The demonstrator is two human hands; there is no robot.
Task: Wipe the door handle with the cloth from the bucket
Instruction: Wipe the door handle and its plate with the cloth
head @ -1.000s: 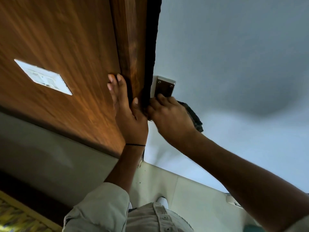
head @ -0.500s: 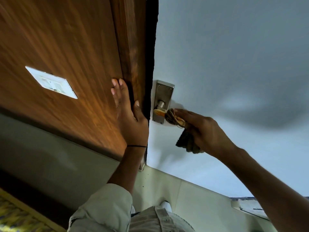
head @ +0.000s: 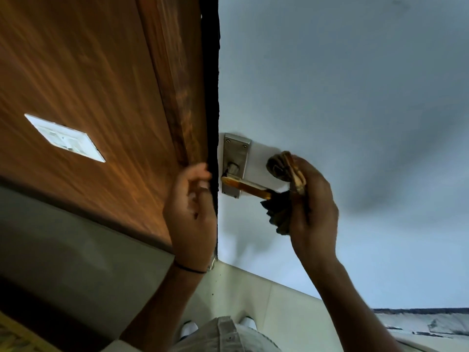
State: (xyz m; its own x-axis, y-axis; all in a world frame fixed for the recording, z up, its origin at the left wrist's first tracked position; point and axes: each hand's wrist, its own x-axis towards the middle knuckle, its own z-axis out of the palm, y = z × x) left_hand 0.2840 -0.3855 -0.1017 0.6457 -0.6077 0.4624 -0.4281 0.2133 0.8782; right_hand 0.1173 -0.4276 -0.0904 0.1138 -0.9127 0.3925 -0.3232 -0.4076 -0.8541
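A brass-coloured lever door handle (head: pixel 247 185) juts from a steel backplate (head: pixel 234 153) on the pale door (head: pixel 342 85). My right hand (head: pixel 313 209) grips a dark bunched cloth (head: pixel 280 212) at the free end of the lever, the cloth covering the lever's tip. My left hand (head: pixel 191 209) hovers by the dark door edge (head: pixel 210 97), fingers loosely curled, holding nothing. The bucket is out of sight.
A wooden wall panel (head: pixel 88 85) with a white switch plate (head: pixel 64 137) lies to the left of the door frame. Pale floor tiles (head: pixel 266 295) and my white shoes (head: pixel 189 329) show below. A dusty ledge (head: pixel 426 323) sits at the lower right.
My right hand slid the cloth outward along the lever, from the backplate to the lever's tip. My left hand came off the wooden frame and now hangs free beside the door edge.
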